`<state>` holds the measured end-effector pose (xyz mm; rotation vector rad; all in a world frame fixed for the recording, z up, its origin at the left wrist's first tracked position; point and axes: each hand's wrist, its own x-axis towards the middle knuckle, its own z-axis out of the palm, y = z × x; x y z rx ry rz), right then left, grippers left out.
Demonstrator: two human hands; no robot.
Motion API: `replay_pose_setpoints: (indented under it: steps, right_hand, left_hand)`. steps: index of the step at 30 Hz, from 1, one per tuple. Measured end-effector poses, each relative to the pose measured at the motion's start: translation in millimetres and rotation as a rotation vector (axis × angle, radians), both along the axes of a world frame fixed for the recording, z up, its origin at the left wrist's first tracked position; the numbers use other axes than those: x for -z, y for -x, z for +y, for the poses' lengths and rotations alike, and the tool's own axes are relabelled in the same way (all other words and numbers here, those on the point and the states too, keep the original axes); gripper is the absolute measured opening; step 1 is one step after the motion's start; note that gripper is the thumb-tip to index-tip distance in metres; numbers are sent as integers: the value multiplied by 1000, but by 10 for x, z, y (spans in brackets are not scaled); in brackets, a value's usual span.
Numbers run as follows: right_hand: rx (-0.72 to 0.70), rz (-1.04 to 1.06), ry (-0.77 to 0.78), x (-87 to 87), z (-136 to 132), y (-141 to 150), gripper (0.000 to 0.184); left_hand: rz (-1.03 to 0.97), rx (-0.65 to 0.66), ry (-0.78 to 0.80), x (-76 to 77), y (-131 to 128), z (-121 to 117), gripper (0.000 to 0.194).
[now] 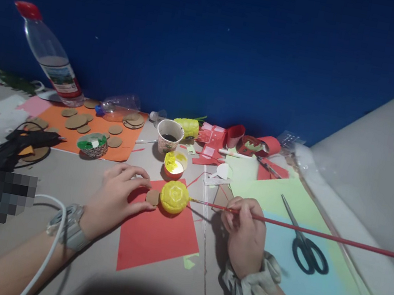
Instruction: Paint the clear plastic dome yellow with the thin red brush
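My left hand [122,193] holds a small brown cardboard piece [152,197] between thumb and fingers. Right against that piece is a round, yellow-painted object [174,197] with a ridged top, like a bottle's bottom, over a red paper sheet [159,242]. In my right hand [246,232] is a paintbrush [319,234] with a long red handle, pinched near its front end. Its yellow-stained tip meets the right side of the yellow object. Just behind stands a small cup of yellow paint [174,164]. Whether the cardboard is joined to the yellow object I cannot tell.
A paper cup of dark liquid [169,135] stands behind the paint. Black scissors [307,248] lie on coloured paper at right. Cardboard discs [76,121] cover orange paper at left, near a green-filled bowl [93,144], a glue gun [31,136] and a tall bottle [56,67].
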<state>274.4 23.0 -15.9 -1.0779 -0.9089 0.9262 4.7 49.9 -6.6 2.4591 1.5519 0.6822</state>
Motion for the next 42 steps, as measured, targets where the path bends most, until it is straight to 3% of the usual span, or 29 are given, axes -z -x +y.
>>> replay_pose_setpoints:
  steps: [22, 42]
  right_hand:
    - [-46, -40, -167, 8, -28, -7, 23]
    - [-88, -41, -195, -13, -41, -2, 22]
  left_hand:
    - [-52, 68, -49, -10, 57, 15, 35]
    - [-66, 1, 33, -17, 62, 18, 30]
